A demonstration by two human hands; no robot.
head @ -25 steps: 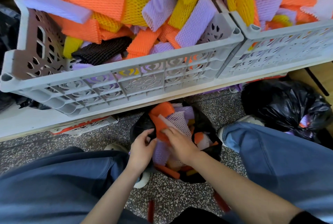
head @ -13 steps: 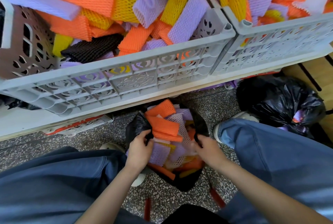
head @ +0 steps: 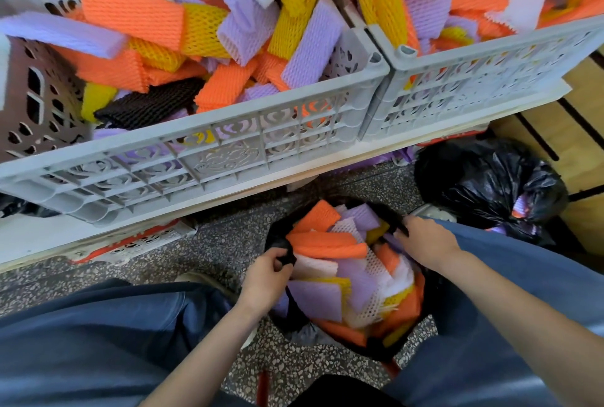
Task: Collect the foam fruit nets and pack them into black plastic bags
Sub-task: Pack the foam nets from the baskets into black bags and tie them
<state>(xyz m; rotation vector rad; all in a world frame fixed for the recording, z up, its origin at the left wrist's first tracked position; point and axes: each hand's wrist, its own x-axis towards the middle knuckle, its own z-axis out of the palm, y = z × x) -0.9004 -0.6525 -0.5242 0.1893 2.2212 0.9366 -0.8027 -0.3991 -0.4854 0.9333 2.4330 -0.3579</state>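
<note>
Head view, only one I've got. I have the open black bag (head: 277,243) on the floor between my knees, below the front edge of the surface (head: 49,236) that carries the crates. Left hand (head: 266,279) has its grip pinched closed on the bag's left rim; right hand (head: 425,241) is curled over the right rim, grip clamped on the plastic there (fingertips partly tucked under, so read that as likely, not certain). My read on why: both rims pulled apart to keep the mouth wide and the sack upright, since thin film would otherwise slump over the load.

Foam nets in the bag (head: 330,243) sit between the two grips, heaped up to rim level, orange ones on top and touching the left rim. Neither hand holds a net.

Remaining nets (head: 130,11) fill the left crate (head: 228,151) and right crate (head: 490,60) up on the surface, well apart from both hands. A filled bag (head: 483,184) sits on the floor by my right knee.

Judgement: this one's near full, closing comes next.
</note>
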